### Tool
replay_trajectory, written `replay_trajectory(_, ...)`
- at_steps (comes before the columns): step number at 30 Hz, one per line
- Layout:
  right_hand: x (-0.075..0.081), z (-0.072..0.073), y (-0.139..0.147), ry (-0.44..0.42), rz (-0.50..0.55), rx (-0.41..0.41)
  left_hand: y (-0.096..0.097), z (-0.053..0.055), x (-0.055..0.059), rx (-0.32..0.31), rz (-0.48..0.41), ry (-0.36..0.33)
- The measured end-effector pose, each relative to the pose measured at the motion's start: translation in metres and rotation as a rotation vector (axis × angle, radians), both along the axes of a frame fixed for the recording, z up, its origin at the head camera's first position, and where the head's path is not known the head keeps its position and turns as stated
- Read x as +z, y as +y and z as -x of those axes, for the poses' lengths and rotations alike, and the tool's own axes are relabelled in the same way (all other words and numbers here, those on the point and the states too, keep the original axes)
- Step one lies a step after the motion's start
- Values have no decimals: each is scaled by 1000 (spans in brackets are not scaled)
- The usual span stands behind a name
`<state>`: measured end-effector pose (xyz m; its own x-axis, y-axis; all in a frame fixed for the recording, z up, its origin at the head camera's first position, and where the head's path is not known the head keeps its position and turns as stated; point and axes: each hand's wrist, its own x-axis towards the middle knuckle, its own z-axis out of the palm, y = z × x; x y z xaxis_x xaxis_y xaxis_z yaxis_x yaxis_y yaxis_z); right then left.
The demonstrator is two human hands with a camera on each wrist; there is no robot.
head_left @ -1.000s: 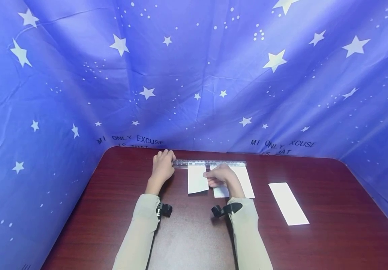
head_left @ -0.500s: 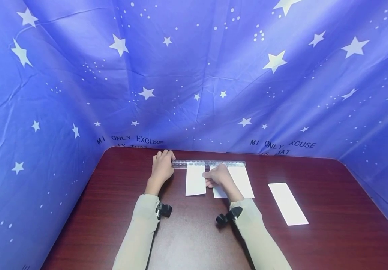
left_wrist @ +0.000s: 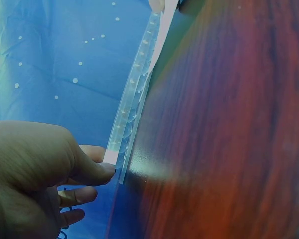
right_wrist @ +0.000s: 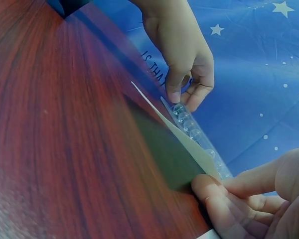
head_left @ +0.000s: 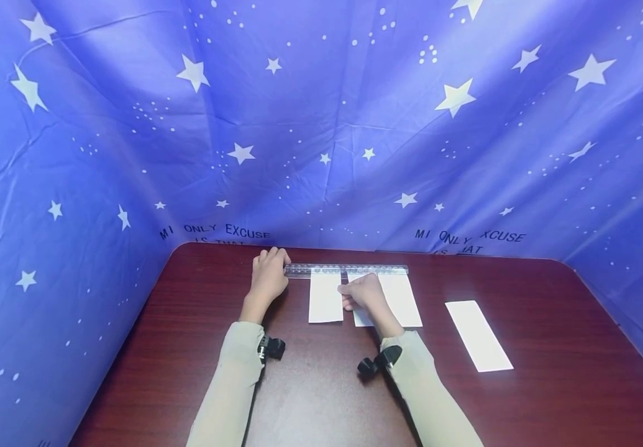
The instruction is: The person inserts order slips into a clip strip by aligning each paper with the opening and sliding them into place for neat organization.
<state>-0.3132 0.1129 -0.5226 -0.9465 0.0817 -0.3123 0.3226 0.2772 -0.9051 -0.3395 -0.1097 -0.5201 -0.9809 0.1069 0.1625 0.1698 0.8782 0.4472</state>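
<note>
A long, clear plastic strip [head_left: 304, 270] with a row of round bulges lies along the back of the table. My left hand [head_left: 269, 273] pinches its left end between thumb and finger, as the left wrist view shows. My right hand [head_left: 367, 293] pinches the right edge of a white paper card [head_left: 325, 301]. The card's far edge meets the strip, and in the right wrist view the card [right_wrist: 182, 133] stands tilted up from the table, casting a shadow. More white paper [head_left: 402, 301] lies behind and right of my right hand, partly hidden by it.
Another white card [head_left: 479, 335] lies at an angle on the right of the dark red wooden table [head_left: 545, 335]. A blue star-patterned cloth [head_left: 321, 124] hangs right behind the table's back edge and along both sides. Each wrist wears a black strap.
The white card has shifted slightly left and its angle has changed a little. My right wrist and forearm have swung to the right. My left hand stays on the strip's end.
</note>
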Motion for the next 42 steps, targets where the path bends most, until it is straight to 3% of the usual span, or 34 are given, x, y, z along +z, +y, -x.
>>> replay_trajectory(8, -2, -1, 1, 15, 1, -18, -1, 1, 0, -5, 2, 3)
replay_trajectory(18, 1, 0, 8, -17, -25, 20, 0, 2, 0, -9, -1, 6)
replay_trajectory(30, -4, -2, 4, 14, 67, -33, -2, 2, -1, -10, -4, 1)
replay_trajectory(42, -6, -2, 3, 20, 76, -47, -1, 0, 0, -12, -19, 3)
